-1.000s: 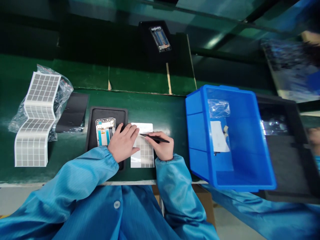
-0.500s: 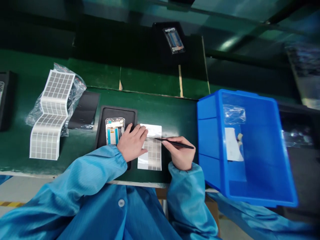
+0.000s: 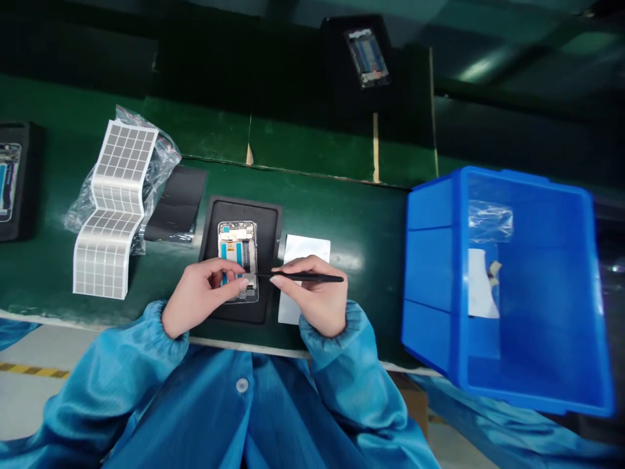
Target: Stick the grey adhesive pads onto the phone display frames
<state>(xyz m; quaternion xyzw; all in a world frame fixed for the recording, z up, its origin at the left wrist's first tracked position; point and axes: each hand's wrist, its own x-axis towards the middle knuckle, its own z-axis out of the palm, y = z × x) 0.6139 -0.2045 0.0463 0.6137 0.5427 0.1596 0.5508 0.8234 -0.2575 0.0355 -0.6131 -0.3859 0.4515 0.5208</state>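
Note:
An opened phone (image 3: 237,251) with its inner parts bare lies in a black tray (image 3: 267,225). My left hand (image 3: 200,293) reaches over the phone's lower half from the left; its fingers are bent, with a gap between thumb and forefinger and nothing visible between them. In my right hand (image 3: 322,296) is a pair of black tweezers (image 3: 317,277), held level, its tip over the phone's lower right part by my left fingertips. Whatever the tip may hold is too small to tell. Partly under my right hand lies a white sheet (image 3: 306,246).
A long folded sheet of grey square stickers (image 3: 102,260) rests on plastic bags at the left, beside a black packet (image 3: 176,205). A blue bin (image 3: 432,260) with scraps stands at the right. Other phones in black trays sit at the far left (image 3: 27,176) and on the shelf (image 3: 336,58).
My left hand has left the sheet and moved left onto the phone. My right hand has brought the tweezers left from the sheet to the phone. The camera view has shifted slightly.

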